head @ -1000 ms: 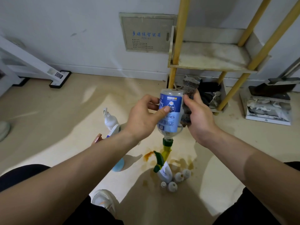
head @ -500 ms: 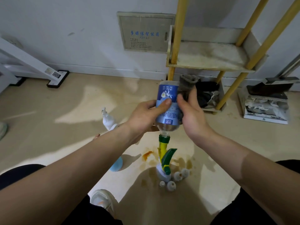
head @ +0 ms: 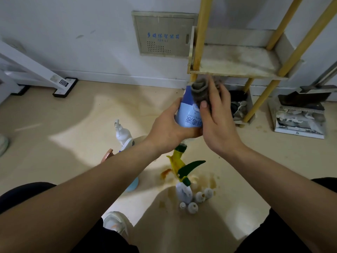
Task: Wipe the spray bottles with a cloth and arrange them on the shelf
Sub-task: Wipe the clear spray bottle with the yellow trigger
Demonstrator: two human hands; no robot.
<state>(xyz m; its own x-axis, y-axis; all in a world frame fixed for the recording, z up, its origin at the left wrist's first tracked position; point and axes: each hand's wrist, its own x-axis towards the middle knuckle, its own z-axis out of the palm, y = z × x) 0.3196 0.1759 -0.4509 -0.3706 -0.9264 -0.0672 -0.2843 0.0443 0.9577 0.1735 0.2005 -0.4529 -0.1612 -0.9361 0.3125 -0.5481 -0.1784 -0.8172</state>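
My left hand (head: pixel 168 127) grips a blue-labelled spray bottle (head: pixel 188 111) held upside down, its yellow and green trigger head (head: pixel 181 165) pointing at the floor. My right hand (head: pixel 216 121) holds a grey cloth (head: pixel 201 89) against the bottle's upturned base and side. The wooden shelf (head: pixel 237 61) with yellow posts stands just behind the bottle against the wall. On the floor stand a white spray bottle (head: pixel 123 135), partly hidden by my left arm, and another white bottle (head: pixel 184 193) with several small ones beside it.
A metal wall panel (head: pixel 164 33) is left of the shelf. Dark clutter (head: pixel 238 106) fills the shelf's bottom level. A dustpan and box (head: pixel 300 114) sit at the right. A white stand foot (head: pixel 64 86) lies at the left. Orange stains (head: pixel 165 173) mark the floor.
The bottle has risen toward the shelf and turned in my left hand. My right hand slid the cloth up over the bottle's base.
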